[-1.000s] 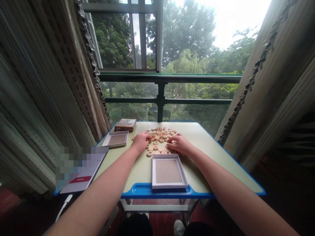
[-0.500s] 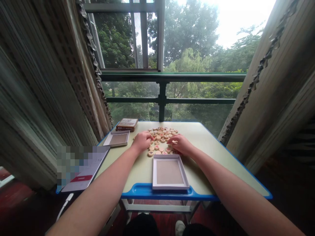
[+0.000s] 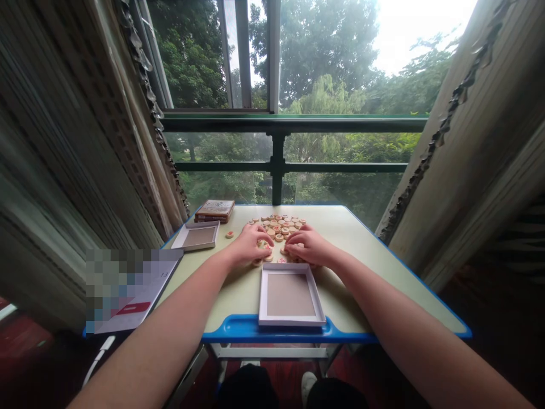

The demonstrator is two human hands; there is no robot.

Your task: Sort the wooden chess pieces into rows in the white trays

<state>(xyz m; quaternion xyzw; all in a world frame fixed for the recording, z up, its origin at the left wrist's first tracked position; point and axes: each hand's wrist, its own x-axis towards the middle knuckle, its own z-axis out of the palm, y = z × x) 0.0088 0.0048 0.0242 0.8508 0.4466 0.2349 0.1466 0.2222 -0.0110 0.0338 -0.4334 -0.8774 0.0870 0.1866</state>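
A cluster of round wooden xiangqi pieces (image 3: 279,230) with red and dark characters lies on the table. At the left of the cluster is my left hand (image 3: 248,245), fingers curved and closed around a red-marked xiangqi piece (image 3: 267,247). My right hand (image 3: 313,247) reaches in from the other side, its fingertips on a pale xiangqi piece (image 3: 284,250). Other pieces are partly hidden under both hands. Nearer to me lies a shallow white box tray (image 3: 263,295) with a plain grey-brown inside.
A second shallow box tray (image 3: 175,241) lies at the left, before a stacked flat box (image 3: 215,210). One loose xiangqi piece (image 3: 230,234) sits apart. A pale flat item (image 3: 147,292), partly blurred out, overlaps the table's left edge. The blue-edged table (image 3: 361,295) stands by a green railing (image 3: 340,124).
Both hands have moved closer together over the near pieces. My right fingertips have shifted left onto a piece. The view has tilted slightly down.
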